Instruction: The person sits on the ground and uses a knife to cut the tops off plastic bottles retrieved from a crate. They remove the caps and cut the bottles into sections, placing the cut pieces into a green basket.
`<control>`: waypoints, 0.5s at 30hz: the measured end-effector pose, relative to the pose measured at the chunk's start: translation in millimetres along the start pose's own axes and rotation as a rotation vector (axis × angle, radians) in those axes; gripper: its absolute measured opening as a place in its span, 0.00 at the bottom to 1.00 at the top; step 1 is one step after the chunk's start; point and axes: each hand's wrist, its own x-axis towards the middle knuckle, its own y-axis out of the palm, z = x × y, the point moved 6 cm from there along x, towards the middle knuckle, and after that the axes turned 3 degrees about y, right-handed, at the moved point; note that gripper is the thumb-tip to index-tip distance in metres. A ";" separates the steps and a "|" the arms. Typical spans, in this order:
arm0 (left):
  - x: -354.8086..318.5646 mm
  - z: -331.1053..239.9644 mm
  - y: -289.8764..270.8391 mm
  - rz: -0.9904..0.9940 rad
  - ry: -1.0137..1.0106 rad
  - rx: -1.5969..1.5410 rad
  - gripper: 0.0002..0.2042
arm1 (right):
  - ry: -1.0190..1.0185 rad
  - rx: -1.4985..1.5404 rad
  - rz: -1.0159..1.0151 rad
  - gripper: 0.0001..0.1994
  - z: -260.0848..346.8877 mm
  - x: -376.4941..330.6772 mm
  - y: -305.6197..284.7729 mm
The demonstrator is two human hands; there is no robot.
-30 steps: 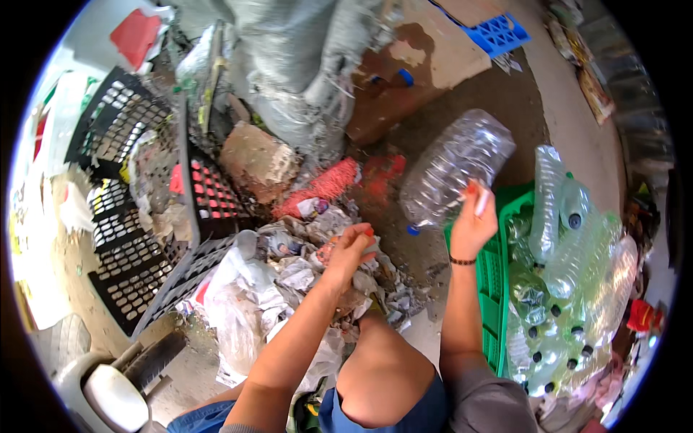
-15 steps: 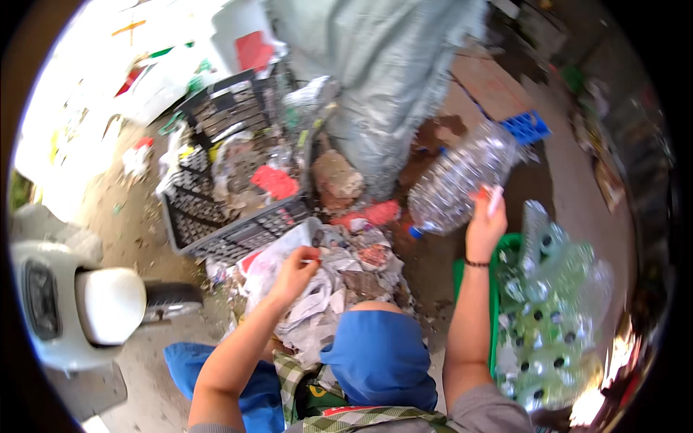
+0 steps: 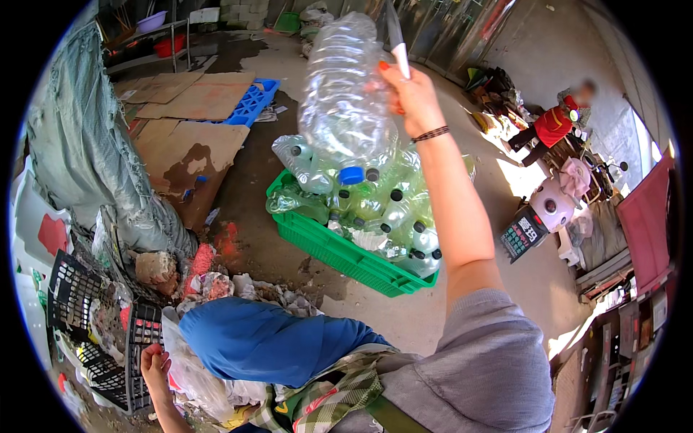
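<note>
Clear plastic jug (image 3: 346, 94), cap down at twelve o'clock, gripped with a knife (image 3: 395, 36) by the raised right hand (image 3: 411, 97) above the bottle-filled green crate (image 3: 339, 252); left hand (image 3: 155, 364) grasps plastic scraps (image 3: 191, 372) at seven o'clock beside a black crate (image 3: 108, 346).

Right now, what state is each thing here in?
big clear bottle: blue cap on, held neck down
right hand: raised, gripping bottle and a knife
left hand: low, touching black crate
green crate: heaped full of bottles
</note>
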 end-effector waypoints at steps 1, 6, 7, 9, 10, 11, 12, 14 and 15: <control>-0.9 6.3 -2.8 0.016 -0.027 0.008 0.07 | 0.007 -0.046 -0.042 0.09 11.8 2.3 -43.1; -0.8 20.2 -14.2 0.014 -0.093 0.014 0.11 | 0.318 -0.138 -0.278 0.06 -27.2 4.0 -203.5; 2.1 23.3 -10.3 0.023 -0.107 0.007 0.10 | 0.421 -0.126 -0.280 0.05 -48.3 4.4 -222.5; 4.9 26.9 -10.7 0.025 -0.132 -0.002 0.10 | 0.544 -0.123 -0.260 0.05 -95.8 6.8 -243.8; 7.9 30.5 -13.5 0.029 -0.137 -0.019 0.10 | 0.579 -0.126 -0.289 0.05 -117.7 10.6 -249.1; 8.8 32.3 -10.1 0.035 -0.141 -0.027 0.10 | 0.616 -0.131 -0.319 0.05 -138.5 13.9 -253.2; 7.5 30.2 -4.8 0.038 -0.146 -0.033 0.10 | 0.656 -0.135 -0.348 0.05 -157.0 15.8 -257.4; 5.3 27.1 -6.9 0.033 -0.145 -0.038 0.11 | 0.706 -0.225 -0.344 0.04 -177.5 20.5 -258.4; 5.8 27.9 -8.7 0.028 -0.142 -0.042 0.11 | 0.729 -0.272 -0.339 0.05 -185.4 24.8 -256.5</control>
